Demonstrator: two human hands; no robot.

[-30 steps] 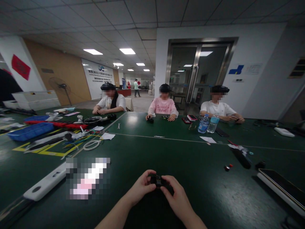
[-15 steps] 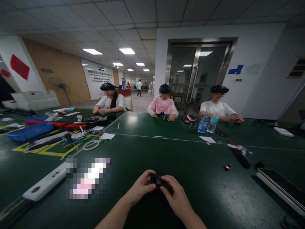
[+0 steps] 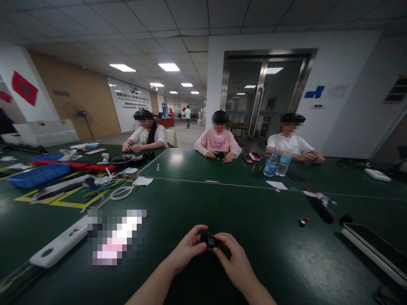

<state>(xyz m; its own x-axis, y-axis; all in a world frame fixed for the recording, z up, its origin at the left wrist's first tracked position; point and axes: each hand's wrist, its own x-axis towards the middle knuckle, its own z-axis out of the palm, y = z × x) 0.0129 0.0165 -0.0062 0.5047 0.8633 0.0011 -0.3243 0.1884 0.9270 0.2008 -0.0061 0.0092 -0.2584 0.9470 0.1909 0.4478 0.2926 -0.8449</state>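
Note:
A small black object (image 3: 210,240) is held between both hands just above the green table (image 3: 178,212), low in the middle of the head view. My left hand (image 3: 190,250) grips its left side with thumb and fingers. On its right side, my right hand (image 3: 231,255) has thumb and forefinger closed on it. The object's details are too dark to make out. To the left of my hands lies a blurred bright rectangle (image 3: 122,237) on the table, and beyond it a white bar-shaped device (image 3: 63,241).
Cables (image 3: 121,193) and a blue basket (image 3: 40,175) lie at the left. On the right are a phone-like slab (image 3: 377,250), a small red-and-black part (image 3: 303,222) and two bottles (image 3: 271,164). Three people sit across the table.
My hands and the black object have hardly moved. Across the table, the middle person's hands have come closer together over a dark object. A distant walker has shifted slightly.

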